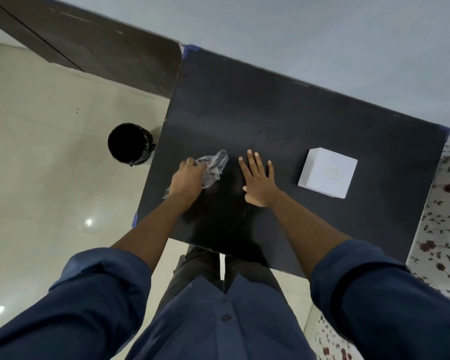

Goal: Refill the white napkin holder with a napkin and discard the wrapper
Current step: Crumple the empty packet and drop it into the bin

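Observation:
A crumpled clear plastic wrapper [215, 166] lies near the left edge of the black table [283, 120]. My left hand [186, 180] is closed on it, with part of the wrapper sticking out beyond my fingers and a bit under my wrist. My right hand [257, 178] rests flat on the table just to the right, fingers spread, holding nothing. The white napkin holder [327, 172], a closed white box with an oval opening on top, stands further right on the table, apart from both hands.
A black round bin [129, 142] stands on the pale tiled floor just left of the table. A grey wall runs behind the table. A flowered cloth [437, 229] lies to the right of the table. My legs stand at the table's near edge.

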